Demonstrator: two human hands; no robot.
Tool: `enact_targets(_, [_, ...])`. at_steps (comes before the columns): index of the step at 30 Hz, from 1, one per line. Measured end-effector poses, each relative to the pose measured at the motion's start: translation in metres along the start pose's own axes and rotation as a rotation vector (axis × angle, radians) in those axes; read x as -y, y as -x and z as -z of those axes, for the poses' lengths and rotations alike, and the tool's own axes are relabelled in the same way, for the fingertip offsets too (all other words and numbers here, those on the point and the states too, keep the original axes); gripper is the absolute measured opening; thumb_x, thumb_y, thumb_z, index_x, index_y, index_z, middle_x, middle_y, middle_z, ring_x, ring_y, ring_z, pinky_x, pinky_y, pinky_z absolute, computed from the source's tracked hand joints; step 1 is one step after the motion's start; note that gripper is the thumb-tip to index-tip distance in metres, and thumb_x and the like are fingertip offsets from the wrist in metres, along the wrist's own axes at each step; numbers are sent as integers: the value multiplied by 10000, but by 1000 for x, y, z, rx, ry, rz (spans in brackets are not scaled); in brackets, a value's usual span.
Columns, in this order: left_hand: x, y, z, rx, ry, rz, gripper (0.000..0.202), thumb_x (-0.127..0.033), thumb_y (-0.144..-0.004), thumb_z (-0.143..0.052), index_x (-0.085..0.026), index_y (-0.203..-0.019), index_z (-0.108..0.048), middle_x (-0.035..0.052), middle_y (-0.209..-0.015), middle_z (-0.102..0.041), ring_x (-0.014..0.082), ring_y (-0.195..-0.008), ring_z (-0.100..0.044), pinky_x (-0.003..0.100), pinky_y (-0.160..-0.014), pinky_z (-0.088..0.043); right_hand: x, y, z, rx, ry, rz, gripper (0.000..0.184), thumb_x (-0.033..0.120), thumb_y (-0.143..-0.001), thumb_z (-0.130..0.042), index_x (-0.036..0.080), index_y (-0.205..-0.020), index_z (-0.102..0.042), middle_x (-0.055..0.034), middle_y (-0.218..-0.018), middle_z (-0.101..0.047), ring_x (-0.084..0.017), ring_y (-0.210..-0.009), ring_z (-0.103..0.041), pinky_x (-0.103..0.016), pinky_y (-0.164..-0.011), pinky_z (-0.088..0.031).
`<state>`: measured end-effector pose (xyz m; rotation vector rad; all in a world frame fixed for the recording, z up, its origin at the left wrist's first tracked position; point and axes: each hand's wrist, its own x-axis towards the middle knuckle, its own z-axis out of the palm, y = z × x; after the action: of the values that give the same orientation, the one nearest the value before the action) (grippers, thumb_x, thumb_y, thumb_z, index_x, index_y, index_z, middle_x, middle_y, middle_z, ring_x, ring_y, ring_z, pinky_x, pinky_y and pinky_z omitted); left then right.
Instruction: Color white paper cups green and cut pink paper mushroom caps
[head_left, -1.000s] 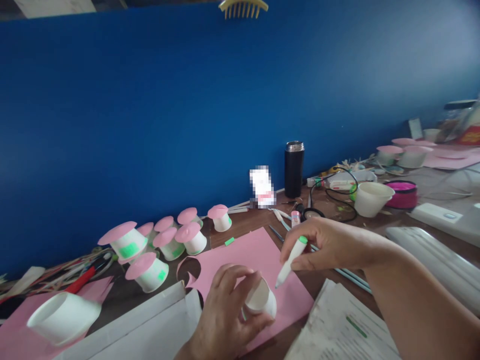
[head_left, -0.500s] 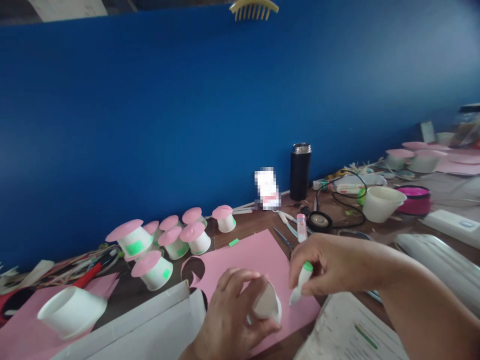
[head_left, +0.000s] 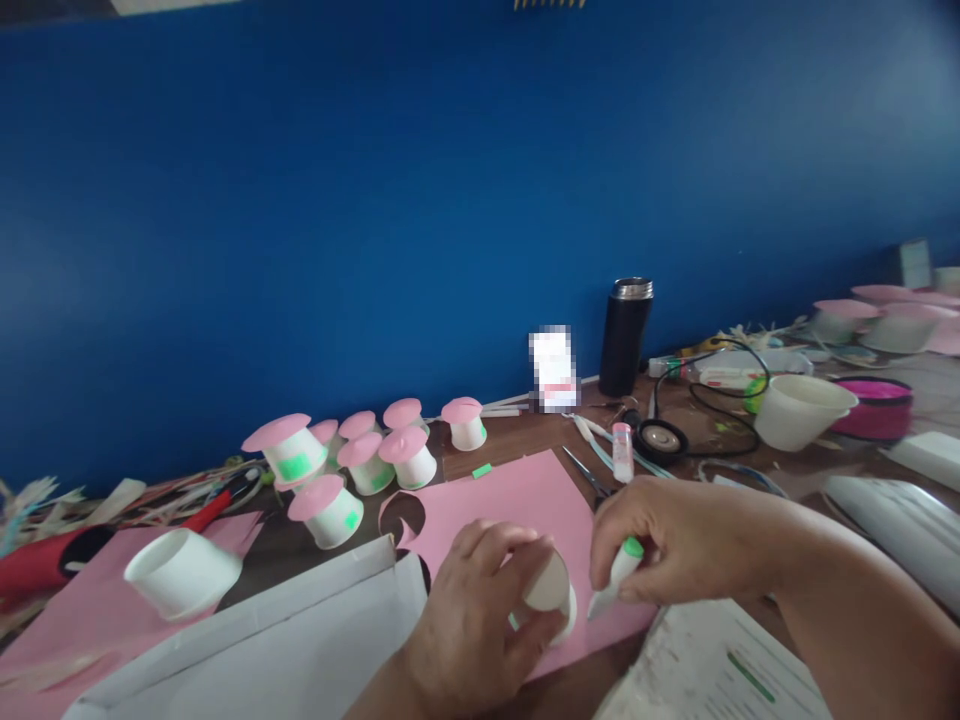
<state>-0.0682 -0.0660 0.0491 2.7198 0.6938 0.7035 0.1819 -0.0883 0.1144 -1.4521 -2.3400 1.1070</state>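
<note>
My left hand [head_left: 487, 610] is closed round a small white paper cup [head_left: 550, 583] that is upside down on a sheet of pink paper [head_left: 517, 490]. Beside it, my right hand [head_left: 637, 550] pinches a white glue bottle with a green cap end [head_left: 622, 568]; its narrow tip points down at the pink paper, and I cannot tell whether it touches. A round hole [head_left: 403, 515] is cut in the sheet's left part. Several white cups with pink paper discs on top [head_left: 405, 455] stand behind to the left, some bearing green patches. Palm and fingers hide part of the held cup.
A white cup [head_left: 184, 572] lies at left near a white box [head_left: 300, 630]. Scissors [head_left: 585, 470], a glue stick [head_left: 622, 452], a black flask [head_left: 625, 335] and a stethoscope [head_left: 661, 437] lie or stand behind my right hand. A white booklet [head_left: 720, 660] is in front.
The camera view has shifted, so the scene sits further right. My left hand still holds the cup; the bottle in my right hand is still tilted down over the paper, slightly nearer the cup.
</note>
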Motion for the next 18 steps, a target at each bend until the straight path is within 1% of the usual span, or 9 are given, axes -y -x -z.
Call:
enact_targets(4, [-1,1,1,20,32,13,458,-255,-805,-611,-205,-1249,-509,105,-1158,-544,265,-1064,-485,456,-954,-409,0,-2,-1,-2,-3,0,319,158,-657,-598,259,-903,-773,7,-837,-753,-168,-729,-665,-220,-660,-475])
enact_targets(9, [-3,-1,3,34,60,46,449,-256,-793,-627,-215,-1230,-531,99,-1118,-557,262,-1026,-499,442,-912,-430,-2,-4,-1,19,-18,-11,305,172,-660,-606,245,-905,-774,-1,-859,-756,-171,-734,-665,-218,-646,-475])
enact_targets(14, [-4,-3,4,12,90,43,434,-245,-796,-614,-218,-1222,-541,101,-1096,-563,266,-1008,-504,443,-886,-434,-2,-6,-2,23,-23,5,309,172,-669,-607,251,-918,-772,1,-872,-755,-172,-736,-667,-223,-646,-476])
enact_targets(18, [-3,-3,3,8,95,47,464,-232,-784,-622,-220,-1239,-532,99,-1091,-566,266,-999,-503,445,-880,-434,-3,-7,-3,34,-9,8,316,160,-661,-609,255,-914,-773,2,-873,-753,-175,-739,-669,-224,-637,-474])
